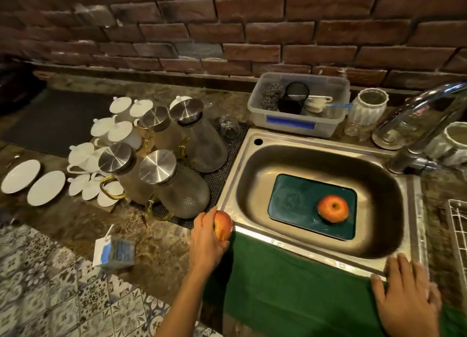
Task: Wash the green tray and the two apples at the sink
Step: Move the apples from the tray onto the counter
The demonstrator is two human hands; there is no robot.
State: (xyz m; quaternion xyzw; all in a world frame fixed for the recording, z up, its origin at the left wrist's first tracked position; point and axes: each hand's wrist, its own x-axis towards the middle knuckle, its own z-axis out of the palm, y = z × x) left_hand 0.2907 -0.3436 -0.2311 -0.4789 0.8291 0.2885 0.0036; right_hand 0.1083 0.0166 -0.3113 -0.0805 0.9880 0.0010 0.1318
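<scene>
The dark green tray [293, 203] lies flat on the bottom of the steel sink [255, 177]. One red-orange apple [333, 208] rests on the tray's right half. My left hand [207, 238] grips a second apple [223, 225] over the counter just left of the sink's front-left corner. My right hand [406, 293] lies flat, fingers spread, on the sink's front rim at the right and on the green cloth [290, 286] that hangs over the counter's front edge.
A chrome tap [419, 114] arches over the sink from the right. A clear tub [298, 102] of scrubbers stands behind the sink. Several glass jugs with steel lids [177, 160] and white crockery [45, 187] crowd the left counter. A wire rack [457, 225] borders the right.
</scene>
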